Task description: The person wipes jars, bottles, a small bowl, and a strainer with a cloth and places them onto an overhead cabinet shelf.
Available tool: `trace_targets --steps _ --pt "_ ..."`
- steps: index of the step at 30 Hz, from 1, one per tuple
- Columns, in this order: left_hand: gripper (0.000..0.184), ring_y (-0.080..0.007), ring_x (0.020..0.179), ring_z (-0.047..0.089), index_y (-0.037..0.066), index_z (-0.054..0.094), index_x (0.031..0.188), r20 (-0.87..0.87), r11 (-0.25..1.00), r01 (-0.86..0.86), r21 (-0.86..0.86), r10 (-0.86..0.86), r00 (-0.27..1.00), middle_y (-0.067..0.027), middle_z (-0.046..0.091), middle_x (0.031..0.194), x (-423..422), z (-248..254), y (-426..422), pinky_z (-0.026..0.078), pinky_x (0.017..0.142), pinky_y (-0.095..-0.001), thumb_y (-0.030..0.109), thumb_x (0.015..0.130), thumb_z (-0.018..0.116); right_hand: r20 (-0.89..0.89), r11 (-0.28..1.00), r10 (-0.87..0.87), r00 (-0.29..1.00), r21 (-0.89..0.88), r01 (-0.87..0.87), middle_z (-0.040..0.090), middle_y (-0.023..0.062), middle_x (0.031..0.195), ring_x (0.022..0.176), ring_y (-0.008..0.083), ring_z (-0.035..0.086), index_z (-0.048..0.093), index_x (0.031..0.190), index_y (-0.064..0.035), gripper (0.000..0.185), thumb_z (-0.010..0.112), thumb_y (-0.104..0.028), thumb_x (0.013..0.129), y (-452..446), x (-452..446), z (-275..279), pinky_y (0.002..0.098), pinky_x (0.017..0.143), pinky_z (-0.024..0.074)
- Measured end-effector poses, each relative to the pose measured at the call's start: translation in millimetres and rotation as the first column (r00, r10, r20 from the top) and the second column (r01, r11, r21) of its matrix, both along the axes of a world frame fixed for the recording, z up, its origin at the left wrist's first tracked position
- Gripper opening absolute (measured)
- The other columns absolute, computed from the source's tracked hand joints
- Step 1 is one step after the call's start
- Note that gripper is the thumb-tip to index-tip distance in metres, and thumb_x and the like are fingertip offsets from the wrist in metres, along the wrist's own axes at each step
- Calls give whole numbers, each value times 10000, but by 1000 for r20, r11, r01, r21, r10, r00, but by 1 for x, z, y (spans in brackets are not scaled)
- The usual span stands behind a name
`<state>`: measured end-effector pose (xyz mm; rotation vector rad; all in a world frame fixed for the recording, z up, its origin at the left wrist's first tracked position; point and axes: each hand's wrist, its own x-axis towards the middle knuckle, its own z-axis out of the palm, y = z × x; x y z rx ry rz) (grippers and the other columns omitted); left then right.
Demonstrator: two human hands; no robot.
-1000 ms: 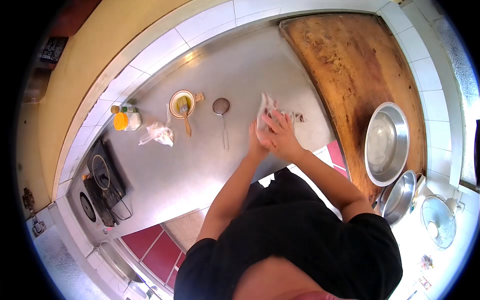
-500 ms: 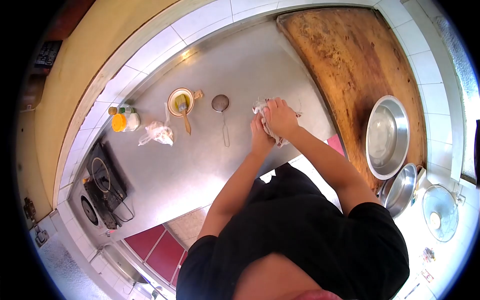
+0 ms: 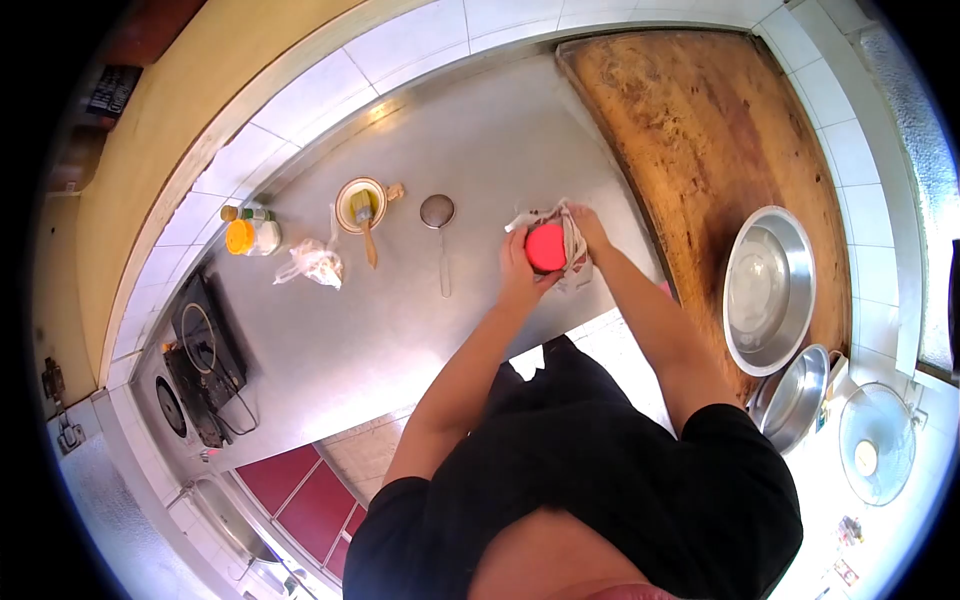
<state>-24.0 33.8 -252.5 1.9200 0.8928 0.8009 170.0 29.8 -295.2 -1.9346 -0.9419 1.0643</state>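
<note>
A container with a round red lid (image 3: 545, 247) shows inside a whitish plastic bag (image 3: 575, 245) over the steel counter. My left hand (image 3: 517, 268) is wrapped around the container's left side. On the other side, my right hand (image 3: 591, 228) grips the crumpled bag by its upper right edge. The container's body is mostly hidden by the bag and my fingers. To the left lies a small round strainer (image 3: 437, 210) with a thin wire handle. Beyond it, a brush (image 3: 365, 222) rests in a bowl (image 3: 347, 190) of yellowish liquid.
Another plastic bag (image 3: 316, 262) and a yellow-lidded jar (image 3: 262, 238) stand on the counter's left. A black burner (image 3: 205, 345) sits at the left end. On the right, a wooden board (image 3: 690, 120) carries metal basins (image 3: 800, 300).
The red lid has come into view between my hands. My right hand has moved off my left and to the right, drawing the bag aside.
</note>
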Motion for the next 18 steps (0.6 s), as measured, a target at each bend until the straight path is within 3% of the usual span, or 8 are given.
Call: trace_targets --steps 1,2,4,7,11,14,16,18 --pt "993 -383 1234 357 19 274 1345 37 1000 2 -14 -1 999 -212 363 1317 -3 0 3 320 1037 -448 147 545 849 -101 999 13 995 -30 -16 616 253 969 912 400 588 575 1030 -22 336 387 -289 948 -4 -2 -1 440 796 487" --pt "980 -375 1225 375 16 275 1341 -8 999 12 -46 -13 1000 -211 370 1312 -7 -1 5 335 1028 -442 154 558 847 -431 985 -174 885 -92 149 624 231 983 923 381 593 577 1041 -23 333 394 -285 948 -10 -3 -1 436 811 490" --pt "953 -359 1207 411 11 276 1334 -100 993 31 -116 -42 994 -208 382 1301 -15 4 7 365 1010 -428 169 584 843 -839 867 -461 289 -358 346 642 188 1011 945 343 604 581 1062 -25 328 407 -278 947 -18 -10 31 429 842 497" --pt "933 -362 1190 425 9 289 1320 -53 943 17 -333 -37 998 -218 371 1304 -12 14 12 391 979 -420 189 590 841 -940 917 -330 83 -299 263 645 140 1033 937 300 618 579 1090 -22 340 416 -286 951 -36 7 23 429 863 505" --pt "872 -293 1145 487 11 315 1304 5 955 -10 -297 12 1000 -176 447 1245 -9 10 9 415 957 -390 191 622 828 -980 956 -176 89 -149 252 635 151 1040 896 285 630 581 1086 -31 316 452 -280 942 -44 23 83 410 826 521" --pt "836 -219 1130 520 16 333 1302 111 869 104 -483 -57 992 -128 517 1211 -17 21 10 413 968 -367 180 641 819 -752 966 59 656 208 152 637 131 1036 904 238 628 578 1111 -16 332 507 -279 922 -43 18 149 352 858 492" --pt "804 -205 1130 521 24 359 1295 232 739 262 -620 -146 962 -115 525 1214 -25 55 10 413 971 -364 172 646 811 -323 909 346 881 347 -230 577 129 1169 1041 250 572 534 1222 -18 445 555 -327 903 -45 6 188 340 959 410" --pt "791 -206 1133 521 29 373 1298 288 667 405 -626 -285 914 -107 537 1206 -28 95 9 411 975 -360 163 648 803 448 683 493 746 331 -651 544 130 1194 1082 267 533 504 1264 -51 489 612 -288 851 -47 -11 213 349 978 389"
